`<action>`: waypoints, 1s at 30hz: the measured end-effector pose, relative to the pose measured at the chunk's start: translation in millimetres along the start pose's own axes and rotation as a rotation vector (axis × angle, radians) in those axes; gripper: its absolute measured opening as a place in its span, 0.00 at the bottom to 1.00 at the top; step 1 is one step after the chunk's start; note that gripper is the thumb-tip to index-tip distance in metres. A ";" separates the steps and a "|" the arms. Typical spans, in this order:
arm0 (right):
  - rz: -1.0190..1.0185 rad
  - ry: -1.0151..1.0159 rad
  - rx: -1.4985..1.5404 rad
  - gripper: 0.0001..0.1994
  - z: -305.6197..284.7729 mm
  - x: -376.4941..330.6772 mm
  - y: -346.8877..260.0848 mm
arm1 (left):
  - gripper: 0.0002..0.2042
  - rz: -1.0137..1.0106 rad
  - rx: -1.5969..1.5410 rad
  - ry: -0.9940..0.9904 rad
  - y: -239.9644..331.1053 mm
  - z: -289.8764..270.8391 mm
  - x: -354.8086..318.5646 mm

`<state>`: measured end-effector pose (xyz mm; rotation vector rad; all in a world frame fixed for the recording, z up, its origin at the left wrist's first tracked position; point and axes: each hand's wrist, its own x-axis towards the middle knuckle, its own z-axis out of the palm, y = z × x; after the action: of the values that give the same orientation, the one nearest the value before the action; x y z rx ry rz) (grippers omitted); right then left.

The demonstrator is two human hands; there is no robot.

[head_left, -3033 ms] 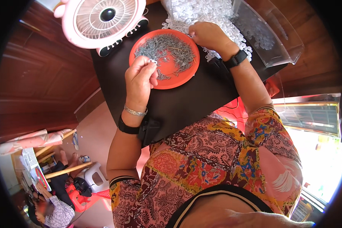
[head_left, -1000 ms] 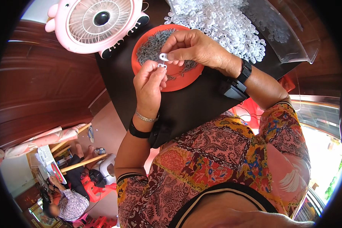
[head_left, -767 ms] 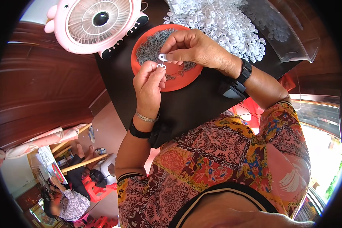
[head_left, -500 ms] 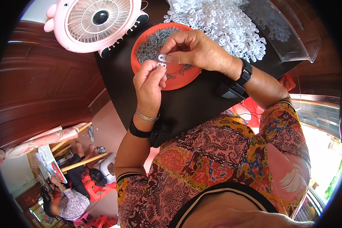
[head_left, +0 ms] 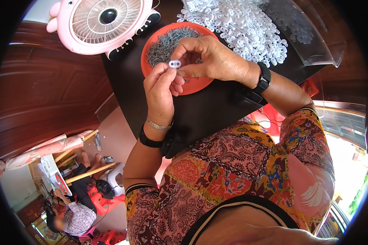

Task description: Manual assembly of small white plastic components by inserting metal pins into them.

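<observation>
Left hand (head_left: 161,92) raised, fingers up, thumb and forefinger pinched at the tips. Right hand (head_left: 210,57) reaches in from the right, fingertips meeting the left's at the pinch. Both forearms bent, wrists wearing bands.

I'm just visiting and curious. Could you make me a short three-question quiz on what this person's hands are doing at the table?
1. True or false: both hands meet on the small white plastic piece.
2. What does the orange dish hold? A) small grey metal parts B) water C) coins
3. Fill in: the pile of white plastic pieces lies to the ____ of the orange dish.

Key:
1. True. The left hand and the right hand pinch it from either side, above the dish.
2. A.
3. Right, beside the clear plastic tray; the pink fan stands on the left.
</observation>
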<state>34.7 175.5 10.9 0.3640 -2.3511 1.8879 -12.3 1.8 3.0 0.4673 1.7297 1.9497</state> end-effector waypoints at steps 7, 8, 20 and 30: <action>-0.110 -0.009 -0.081 0.09 3.2 0.0 -3.1 | 0.11 -0.055 -0.003 -0.047 2.5 -2.3 1.2; -0.116 0.010 -0.078 0.11 4.9 0.1 -4.9 | 0.12 -0.043 0.004 -0.023 1.7 -1.4 1.2; -0.313 0.076 -0.537 0.13 10.2 -2.9 0.1 | 0.12 0.020 0.003 -0.050 -3.9 -4.1 2.1; -0.389 0.123 -0.408 0.04 10.2 -1.2 -1.5 | 0.13 0.046 0.008 -0.063 -3.1 -0.1 -0.5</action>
<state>36.9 165.4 9.7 0.5876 -2.2985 1.1960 -11.5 1.7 0.0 0.5700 1.7022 1.9398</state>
